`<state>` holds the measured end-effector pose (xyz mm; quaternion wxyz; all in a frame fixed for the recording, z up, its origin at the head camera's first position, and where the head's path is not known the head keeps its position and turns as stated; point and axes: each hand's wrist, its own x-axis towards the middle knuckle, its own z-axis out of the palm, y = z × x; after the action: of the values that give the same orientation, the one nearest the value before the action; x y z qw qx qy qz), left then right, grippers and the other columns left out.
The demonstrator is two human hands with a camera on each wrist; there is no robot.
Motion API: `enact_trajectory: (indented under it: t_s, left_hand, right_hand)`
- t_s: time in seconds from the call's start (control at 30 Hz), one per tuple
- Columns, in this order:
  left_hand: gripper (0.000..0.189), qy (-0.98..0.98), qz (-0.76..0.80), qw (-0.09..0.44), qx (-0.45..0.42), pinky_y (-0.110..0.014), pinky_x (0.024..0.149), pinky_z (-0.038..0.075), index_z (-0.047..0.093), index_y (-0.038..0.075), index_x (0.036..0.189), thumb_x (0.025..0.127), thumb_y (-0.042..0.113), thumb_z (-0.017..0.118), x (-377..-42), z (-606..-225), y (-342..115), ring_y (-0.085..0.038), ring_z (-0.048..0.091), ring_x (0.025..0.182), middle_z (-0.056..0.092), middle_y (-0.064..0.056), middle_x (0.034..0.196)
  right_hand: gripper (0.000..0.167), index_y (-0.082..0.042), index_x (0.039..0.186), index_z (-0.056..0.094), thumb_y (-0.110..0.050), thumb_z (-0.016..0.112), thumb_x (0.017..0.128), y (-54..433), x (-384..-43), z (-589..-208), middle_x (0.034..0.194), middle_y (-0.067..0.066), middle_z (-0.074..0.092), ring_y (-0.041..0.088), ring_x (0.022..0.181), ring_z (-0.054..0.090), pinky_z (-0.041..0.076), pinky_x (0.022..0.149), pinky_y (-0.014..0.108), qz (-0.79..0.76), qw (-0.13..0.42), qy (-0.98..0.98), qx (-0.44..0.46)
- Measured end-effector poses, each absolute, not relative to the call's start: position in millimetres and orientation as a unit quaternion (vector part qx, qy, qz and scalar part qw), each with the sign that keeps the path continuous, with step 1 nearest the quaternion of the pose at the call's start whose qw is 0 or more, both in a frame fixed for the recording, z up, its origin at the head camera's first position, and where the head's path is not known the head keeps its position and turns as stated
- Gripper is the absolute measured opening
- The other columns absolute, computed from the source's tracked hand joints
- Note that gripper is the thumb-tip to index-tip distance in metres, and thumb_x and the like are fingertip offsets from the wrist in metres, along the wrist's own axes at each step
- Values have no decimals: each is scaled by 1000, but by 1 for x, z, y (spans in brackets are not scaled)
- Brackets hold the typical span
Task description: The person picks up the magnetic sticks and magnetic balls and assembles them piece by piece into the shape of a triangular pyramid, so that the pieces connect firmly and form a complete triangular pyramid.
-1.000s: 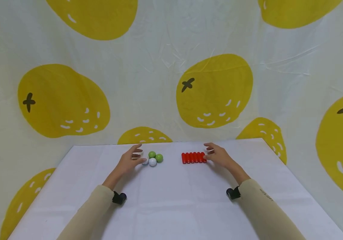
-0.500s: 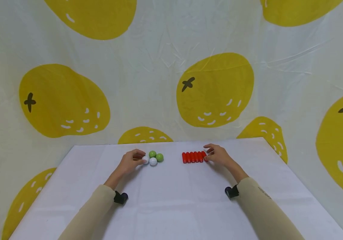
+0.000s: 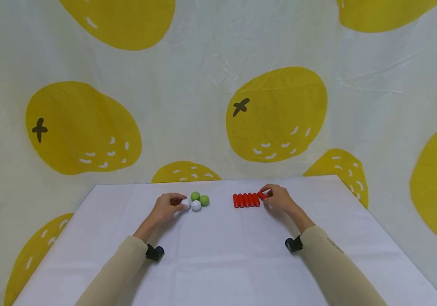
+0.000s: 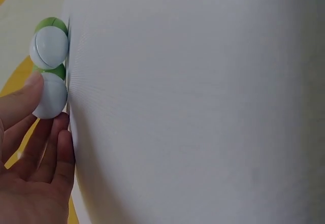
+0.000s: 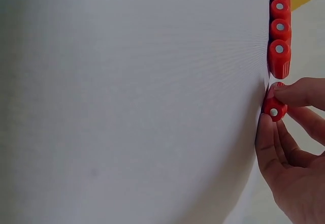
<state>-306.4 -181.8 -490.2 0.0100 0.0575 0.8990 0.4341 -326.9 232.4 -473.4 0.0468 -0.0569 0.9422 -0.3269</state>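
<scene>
My left hand (image 3: 167, 206) holds a white ball (image 4: 53, 97) between thumb and fingers, at the left end of a small cluster. Beside it sit a second white ball (image 3: 196, 205) with a seam line and two green balls (image 3: 195, 196) (image 3: 204, 200). On the right, my right hand (image 3: 277, 198) pinches a short red cylinder (image 5: 274, 104) with a pale dot on its end. That cylinder lies tilted, slightly apart from a tight side-by-side row of several like red cylinders (image 3: 246, 200).
A white cloth covers the table (image 3: 218, 255). Its far edge runs close behind the balls and the row. Behind it hangs a pale curtain (image 3: 188, 119) printed with yellow fruit. A black wrist camera (image 3: 154, 252) is strapped at the left sleeve, another camera (image 3: 293, 244) at the right.
The left fingers have closed round the white ball. The right hand has taken hold of the rightmost red cylinder and drawn it away from the row, turning it aslant.
</scene>
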Motion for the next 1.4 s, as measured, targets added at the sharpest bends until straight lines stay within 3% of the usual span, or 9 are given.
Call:
enact_trajectory:
  t_s: [0.4,0.6,0.87,1.4]
  left_hand:
    - [38,885,465,-18,12,-38,91,57,72,10,127,92,22,79,-292,-487,-185,-30,66,112,71,-14,125]
    - [39,874,485,-27,1,-40,96,57,72,9,127,92,22,79,-282,-482,-180,-30,67,111,72,-14,125]
    - [36,852,522,-14,-19,-24,78,54,73,10,121,88,24,83,-257,-481,-167,-24,67,104,72,-12,119]
    - [29,826,563,9,5,-27,82,53,76,14,119,91,21,79,-221,-483,-144,-19,66,103,71,-5,117]
  right_hand:
    - [39,-2,130,62,-9,67,93,235,-330,-479,112,20,67,31,99,60,59,85,38,-349,55,935,-37]
    - [39,-3,131,61,-10,66,93,239,-331,-479,115,20,66,31,101,60,59,86,38,-348,59,935,-25]
    - [40,-3,131,61,-11,67,93,237,-330,-475,114,21,66,31,98,61,59,82,34,-369,65,927,-30]
    - [37,-6,130,63,-10,66,94,232,-314,-462,113,18,66,29,100,59,58,82,36,-368,44,927,-51]
